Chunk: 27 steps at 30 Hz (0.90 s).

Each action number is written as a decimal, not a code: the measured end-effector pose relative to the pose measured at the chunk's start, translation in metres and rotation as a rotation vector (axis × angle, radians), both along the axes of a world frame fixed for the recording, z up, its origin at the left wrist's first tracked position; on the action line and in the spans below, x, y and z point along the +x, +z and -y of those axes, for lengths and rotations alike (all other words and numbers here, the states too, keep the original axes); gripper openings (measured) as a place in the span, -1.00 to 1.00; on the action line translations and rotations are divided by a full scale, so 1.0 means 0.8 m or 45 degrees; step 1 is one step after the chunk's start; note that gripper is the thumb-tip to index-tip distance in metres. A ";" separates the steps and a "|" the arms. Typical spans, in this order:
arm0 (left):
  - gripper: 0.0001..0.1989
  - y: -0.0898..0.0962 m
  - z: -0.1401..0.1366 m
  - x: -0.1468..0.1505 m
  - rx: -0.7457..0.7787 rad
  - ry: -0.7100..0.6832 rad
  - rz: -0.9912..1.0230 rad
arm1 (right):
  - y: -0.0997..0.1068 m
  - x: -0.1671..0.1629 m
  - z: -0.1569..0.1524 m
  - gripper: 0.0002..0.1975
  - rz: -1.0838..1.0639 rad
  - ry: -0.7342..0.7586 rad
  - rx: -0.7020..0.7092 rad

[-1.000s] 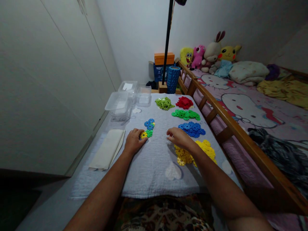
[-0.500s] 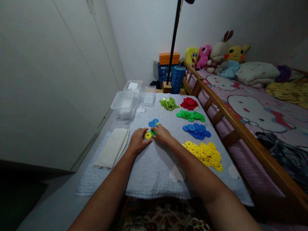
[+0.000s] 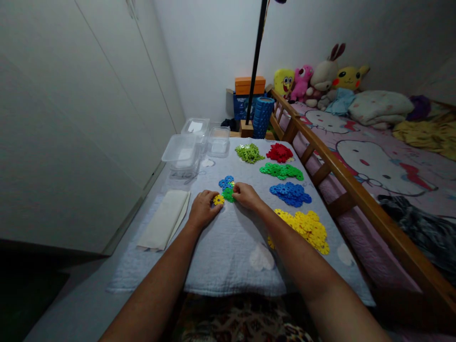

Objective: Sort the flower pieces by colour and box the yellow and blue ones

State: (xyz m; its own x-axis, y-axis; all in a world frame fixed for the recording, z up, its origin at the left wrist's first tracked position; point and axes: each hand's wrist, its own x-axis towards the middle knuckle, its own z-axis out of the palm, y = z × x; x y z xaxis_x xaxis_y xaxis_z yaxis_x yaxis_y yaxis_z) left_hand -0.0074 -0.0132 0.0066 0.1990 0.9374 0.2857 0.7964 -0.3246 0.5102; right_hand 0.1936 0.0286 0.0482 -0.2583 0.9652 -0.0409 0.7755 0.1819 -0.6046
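Observation:
At the middle of the cloth-covered table, my left hand (image 3: pixel 204 208) pinches a yellow flower-shaped plastic disc (image 3: pixel 218 200) between thumb and fingers. My right hand (image 3: pixel 247 196) has its fingertips closed at the right edge of a green flower-shaped disc (image 3: pixel 228 194), which lies right beside the yellow one. Blue flower-shaped discs (image 3: pixel 225 182) sit just beyond the green disc and seem joined to it. A bit of yellow shows by my right fingertips. Whether the left yellow disc is slotted into the green one is too small to tell.
To the right lie piles of yellow (image 3: pixel 308 228), blue (image 3: pixel 290 194), green (image 3: pixel 281 171), red (image 3: pixel 280 153) and light green (image 3: pixel 249 153) pieces. Clear plastic boxes (image 3: pixel 181 154) stand back left, near a folded cream cloth (image 3: pixel 164 219). A wooden bed rail (image 3: pixel 342 180) borders the right side.
My right hand has shifted slightly right, so more of the green disc shows. My left hand still holds the yellow disc.

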 end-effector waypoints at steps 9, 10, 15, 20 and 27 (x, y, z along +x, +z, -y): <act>-0.65 0.000 0.002 0.001 0.006 0.027 0.019 | 0.006 0.006 -0.009 -0.75 0.088 -0.012 -0.085; -0.65 0.000 0.002 0.001 0.006 0.027 0.018 | 0.007 0.009 -0.009 -0.76 0.083 0.006 -0.098; -0.67 0.000 0.003 0.002 0.013 0.024 -0.015 | 0.016 0.033 -0.015 -0.83 0.057 0.039 -0.107; -0.71 -0.001 0.004 0.002 0.031 0.000 -0.075 | 0.020 0.084 -0.032 -0.87 0.016 -0.080 -0.014; -0.78 0.001 0.011 0.011 0.089 -0.085 -0.212 | 0.019 0.198 -0.074 -0.93 -0.256 -0.548 0.076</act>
State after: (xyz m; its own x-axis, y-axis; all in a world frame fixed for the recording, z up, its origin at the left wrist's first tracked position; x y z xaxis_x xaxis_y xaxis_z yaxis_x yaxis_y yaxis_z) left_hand 0.0016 -0.0219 0.0077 0.3096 0.8997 0.3076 0.8435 -0.4092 0.3479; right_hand 0.3520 0.0882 0.0633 0.1681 0.9854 0.0273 0.6569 -0.0914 -0.7484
